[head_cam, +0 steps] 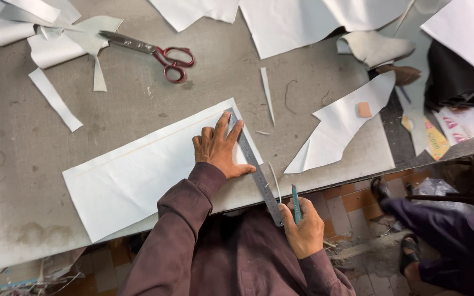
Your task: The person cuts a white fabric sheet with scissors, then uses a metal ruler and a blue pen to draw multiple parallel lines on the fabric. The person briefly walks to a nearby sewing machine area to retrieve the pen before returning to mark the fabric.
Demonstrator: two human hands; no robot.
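Head view: the left hand (pixel 218 149) lies flat and open, fingers spread, pressing on a metal ruler (pixel 254 167) and on the large white sheet (pixel 138 175) beneath it. The ruler runs diagonally from the sheet's upper right corner down past the near edge of the grey desk (pixel 23 159), its lower end reaching the right hand (pixel 304 230). That hand is closed around a slim teal-handled knife or pen (pixel 295 203), held nearly upright just beside the ruler's lower end; whether its tip touches the sheet cannot be told. Both arms wear dark maroon sleeves (pixel 176 230).

The white sheet lies slanted across the near middle of the desk, its right end under the ruler and the left hand. A thin offcut strip (pixel 276 181) lies just right of the ruler near the desk's edge.

Farther back, red-handled scissors (pixel 154 53) lie near the upper left, blades pointing at a heap of white scraps (pixel 56 38). A long white strip (pixel 56 100) lies apart, left of centre. To the right sits a pointed white piece (pixel 341 123) with a small orange eraser-like block (pixel 364 109) on it. More white sheets (pixel 297 22) cover the far edge. At the lower right, another person's legs in dark purple trousers (pixel 451 241) and a sandalled foot (pixel 410 255) stand on the tiled floor (pixel 352 203).
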